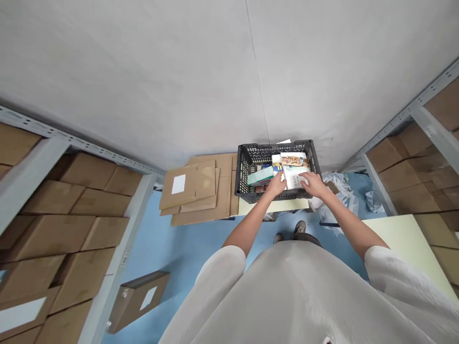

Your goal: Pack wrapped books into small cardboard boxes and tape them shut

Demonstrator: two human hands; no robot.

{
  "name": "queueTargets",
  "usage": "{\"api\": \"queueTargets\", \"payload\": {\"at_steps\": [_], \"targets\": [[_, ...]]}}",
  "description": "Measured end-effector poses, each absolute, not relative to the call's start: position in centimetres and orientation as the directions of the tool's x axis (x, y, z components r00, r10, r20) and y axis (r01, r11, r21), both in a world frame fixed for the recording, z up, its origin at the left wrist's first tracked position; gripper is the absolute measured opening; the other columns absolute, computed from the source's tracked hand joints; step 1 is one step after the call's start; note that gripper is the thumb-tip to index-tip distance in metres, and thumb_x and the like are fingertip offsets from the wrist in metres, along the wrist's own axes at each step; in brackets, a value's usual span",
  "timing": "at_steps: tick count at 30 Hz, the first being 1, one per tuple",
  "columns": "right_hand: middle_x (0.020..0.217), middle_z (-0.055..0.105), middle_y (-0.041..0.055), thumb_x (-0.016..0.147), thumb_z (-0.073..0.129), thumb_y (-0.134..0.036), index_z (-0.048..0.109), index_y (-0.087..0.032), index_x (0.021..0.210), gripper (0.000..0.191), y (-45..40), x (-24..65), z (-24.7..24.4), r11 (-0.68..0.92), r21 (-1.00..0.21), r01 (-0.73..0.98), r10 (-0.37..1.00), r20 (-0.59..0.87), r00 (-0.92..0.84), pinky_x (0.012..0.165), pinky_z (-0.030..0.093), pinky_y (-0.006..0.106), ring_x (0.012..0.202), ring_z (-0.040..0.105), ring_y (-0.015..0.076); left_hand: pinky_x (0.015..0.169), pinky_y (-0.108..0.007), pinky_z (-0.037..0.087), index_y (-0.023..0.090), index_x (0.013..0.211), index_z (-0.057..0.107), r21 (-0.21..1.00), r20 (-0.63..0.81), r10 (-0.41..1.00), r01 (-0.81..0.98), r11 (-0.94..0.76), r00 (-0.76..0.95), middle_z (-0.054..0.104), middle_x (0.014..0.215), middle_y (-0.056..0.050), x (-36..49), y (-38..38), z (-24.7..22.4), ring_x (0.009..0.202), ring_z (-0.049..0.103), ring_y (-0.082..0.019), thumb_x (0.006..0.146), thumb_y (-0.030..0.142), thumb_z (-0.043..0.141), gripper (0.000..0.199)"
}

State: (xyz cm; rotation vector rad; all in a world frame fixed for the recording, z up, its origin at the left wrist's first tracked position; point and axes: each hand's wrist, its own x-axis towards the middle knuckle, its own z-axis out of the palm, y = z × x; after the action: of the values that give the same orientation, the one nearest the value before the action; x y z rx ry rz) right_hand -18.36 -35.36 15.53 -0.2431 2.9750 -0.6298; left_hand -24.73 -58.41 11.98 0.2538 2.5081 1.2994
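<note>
Inside a black plastic crate point(255, 196) lies a white flat box or book point(294, 177) with dark lettering and a colourful picture at its far end. My left hand point(276, 185) grips its left edge, fingers curled. My right hand point(311, 184) holds the near right side, thumb and fingers bent over it. To the left of my left hand sits a green-and-white box point(260, 177). A small white-and-yellow package point(277, 164) stands beside the white item. Other items lower in the crate are partly hidden.
Flattened cardboard point(201, 184) lies left of the crate on the pale yellow table point(272, 206). Metal shelves point(138, 220) with cardboard boxes stand on both sides. A carton point(138, 301) rests on the blue floor. Crumpled plastic point(339, 191) lies right of the crate. A wall rises behind.
</note>
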Motion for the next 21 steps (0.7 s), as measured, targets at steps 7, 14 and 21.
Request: {"api": "queueTargets", "payload": {"at_steps": [7,14,21], "targets": [[0.141,0.078,0.0144,0.108,0.051,-0.026,0.072,-0.02,0.145,0.043,-33.8,-21.9,15.1,0.902,-0.325,-0.283,-0.359,-0.201,-0.912,0.107,0.051,0.043,0.129,0.072,0.0331,0.099,-0.041,0.06,0.02,0.138,0.068,0.755,-0.426,0.11,-0.286,0.589,-0.898,0.082,0.129,-0.016,-27.1,-55.1,10.7,0.119,0.079,-0.034,0.089,0.031,0.079,0.051],[0.144,0.076,0.0139,0.108,0.053,-0.025,0.072,-0.02,0.146,0.042,-32.6,-23.0,15.2,0.878,-0.359,-0.317,-0.396,-0.172,-0.902,0.108,0.053,0.042,0.132,0.071,0.0323,0.085,-0.036,0.06,0.019,0.118,0.074,0.77,-0.415,0.013,-0.343,0.538,-0.91,0.082,0.092,-0.007,-28.3,-53.4,10.5,0.091,0.079,-0.026,0.086,0.037,0.084,0.038],[0.143,0.076,0.0143,0.105,0.053,-0.024,0.075,-0.019,0.143,0.043,-31.6,-23.3,16.1,0.856,-0.439,-0.273,-0.34,-0.08,-0.937,0.113,0.054,0.046,0.132,0.07,0.0324,0.081,-0.035,0.057,0.021,0.076,0.072,0.767,-0.259,0.11,-0.135,0.628,-0.96,0.077,0.077,-0.005,-29.4,-54.5,14.1,0.082,0.074,-0.025,0.091,0.032,0.077,0.019]]}}
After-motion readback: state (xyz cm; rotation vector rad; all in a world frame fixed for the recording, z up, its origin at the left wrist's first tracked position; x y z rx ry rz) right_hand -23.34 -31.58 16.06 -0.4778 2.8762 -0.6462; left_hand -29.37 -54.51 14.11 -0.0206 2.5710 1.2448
